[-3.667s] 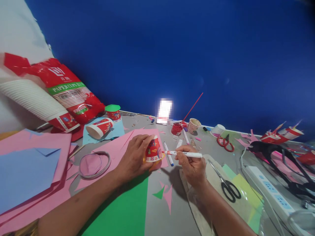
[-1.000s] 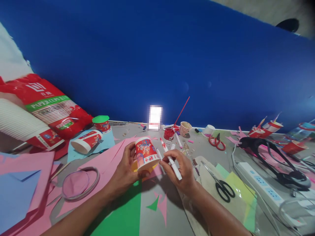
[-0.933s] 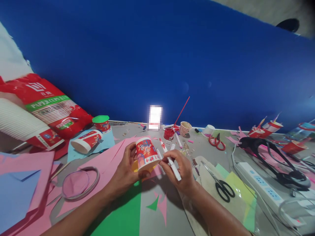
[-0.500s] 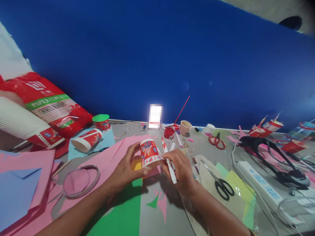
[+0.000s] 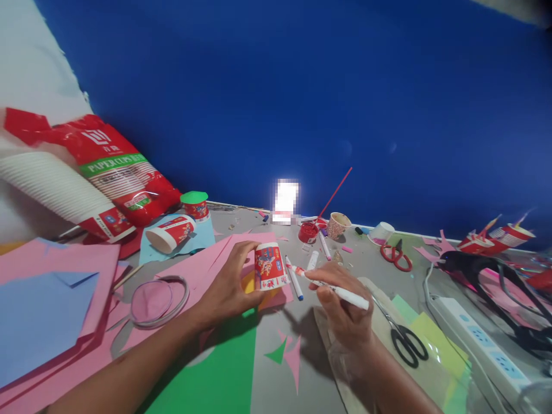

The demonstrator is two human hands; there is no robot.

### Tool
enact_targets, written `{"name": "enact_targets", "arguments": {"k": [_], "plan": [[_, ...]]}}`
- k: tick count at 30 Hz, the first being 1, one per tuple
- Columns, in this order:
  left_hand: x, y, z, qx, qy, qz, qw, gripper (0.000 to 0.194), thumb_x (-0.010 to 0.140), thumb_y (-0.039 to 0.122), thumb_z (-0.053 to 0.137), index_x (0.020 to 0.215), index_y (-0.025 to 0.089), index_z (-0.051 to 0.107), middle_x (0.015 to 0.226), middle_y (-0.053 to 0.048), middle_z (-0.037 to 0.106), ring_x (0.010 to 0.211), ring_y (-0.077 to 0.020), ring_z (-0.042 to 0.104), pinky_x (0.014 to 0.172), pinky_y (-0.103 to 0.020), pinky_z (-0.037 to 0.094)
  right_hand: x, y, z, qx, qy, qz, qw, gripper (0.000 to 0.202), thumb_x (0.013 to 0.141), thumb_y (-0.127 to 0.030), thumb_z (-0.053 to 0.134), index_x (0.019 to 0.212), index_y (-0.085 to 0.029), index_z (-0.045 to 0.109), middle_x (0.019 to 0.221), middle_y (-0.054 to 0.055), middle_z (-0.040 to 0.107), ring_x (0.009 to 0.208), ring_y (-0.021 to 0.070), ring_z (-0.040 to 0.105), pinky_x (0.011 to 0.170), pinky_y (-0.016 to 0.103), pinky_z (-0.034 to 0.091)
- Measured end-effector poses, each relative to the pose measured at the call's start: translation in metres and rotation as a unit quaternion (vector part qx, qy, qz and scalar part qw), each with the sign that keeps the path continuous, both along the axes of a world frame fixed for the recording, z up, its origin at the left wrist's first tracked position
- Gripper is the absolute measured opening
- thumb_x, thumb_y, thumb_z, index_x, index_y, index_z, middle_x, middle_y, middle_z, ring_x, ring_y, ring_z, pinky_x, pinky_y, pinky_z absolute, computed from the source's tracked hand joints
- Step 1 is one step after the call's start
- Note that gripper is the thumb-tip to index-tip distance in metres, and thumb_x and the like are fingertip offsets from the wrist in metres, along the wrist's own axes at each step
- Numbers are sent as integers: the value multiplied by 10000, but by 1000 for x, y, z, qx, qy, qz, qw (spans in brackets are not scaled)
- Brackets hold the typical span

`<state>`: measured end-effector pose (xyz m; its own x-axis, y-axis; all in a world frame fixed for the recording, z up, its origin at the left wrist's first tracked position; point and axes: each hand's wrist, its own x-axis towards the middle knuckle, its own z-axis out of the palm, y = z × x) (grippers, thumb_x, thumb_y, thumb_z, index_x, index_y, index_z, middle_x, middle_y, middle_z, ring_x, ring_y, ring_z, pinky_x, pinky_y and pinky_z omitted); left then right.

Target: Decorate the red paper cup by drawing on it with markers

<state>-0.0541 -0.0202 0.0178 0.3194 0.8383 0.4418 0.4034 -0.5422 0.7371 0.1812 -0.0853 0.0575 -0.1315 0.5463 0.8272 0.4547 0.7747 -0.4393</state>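
Observation:
My left hand (image 5: 230, 286) is closed around a red printed paper cup (image 5: 269, 265), which has a white band with red and dark marks along its lower part. In my right hand (image 5: 345, 305) is a white marker (image 5: 338, 291), its red tip end pointing left toward the cup, with a small gap between. Behind that tip a white marker with a blue end (image 5: 295, 282) lies on the table. Green paper (image 5: 215, 368) and pink paper (image 5: 215, 259) lie under and behind my left arm. Small green and pink scraps (image 5: 284, 356) sit between my forearms.
On the left are a stack of paper cups (image 5: 64, 190) and a red bag of cups (image 5: 116, 167). A red paint pot (image 5: 308, 232) with a stick stands at the back. Black-handled scissors (image 5: 409, 345), red-handled scissors (image 5: 397, 257) and a power strip (image 5: 483, 339) lie on the right.
My right hand has moved right and turned the marker from steep to nearly level, its tip toward the cup. The blue-ended marker now shows. The whole view has shifted slightly.

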Motion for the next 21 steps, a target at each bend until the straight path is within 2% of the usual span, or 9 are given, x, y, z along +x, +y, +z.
{"name": "enact_targets", "arguments": {"k": [3, 6, 15, 21], "plan": [[-1, -1, -1, 2, -13, 6, 1000, 760, 762, 381, 846, 1416, 256, 480, 1457, -120, 563, 1325, -351, 600, 1131, -550, 521, -3, -1, 0, -21, 1, -5, 1000, 141, 970, -141, 618, 936, -235, 718, 726, 2, 733, 617, 166, 660, 595, 280, 504], [-2, -1, -4, -3, -22, -2, 1000, 791, 752, 382, 861, 1425, 254, 465, 1473, -130, 537, 1338, -353, 582, 1141, -552, 517, -7, -1, -1, -30, -12, -18, 999, 167, 944, -127, 611, 825, -227, 672, 677, -14, 701, 578, 143, 641, 566, 249, 482], [-2, 0, -7, 24, 3, -19, 1000, 768, 778, 317, 798, 1438, 269, 408, 1455, -124, 520, 1358, -347, 564, 1157, -583, 495, -9, 1, 0, -25, -44, -15, 999, 177, 947, -126, 584, 810, -218, 647, 655, -15, 680, 547, 129, 616, 538, 233, 446], [-1, 0, -6, 20, -6, -20, 1000, 766, 774, 361, 814, 1425, 267, 421, 1440, -124, 525, 1338, -350, 575, 1132, -572, 511, -10, 2, 1, -23, -54, -14, 998, 172, 951, -132, 583, 813, -214, 645, 650, -14, 677, 546, 125, 615, 543, 228, 449]]}}
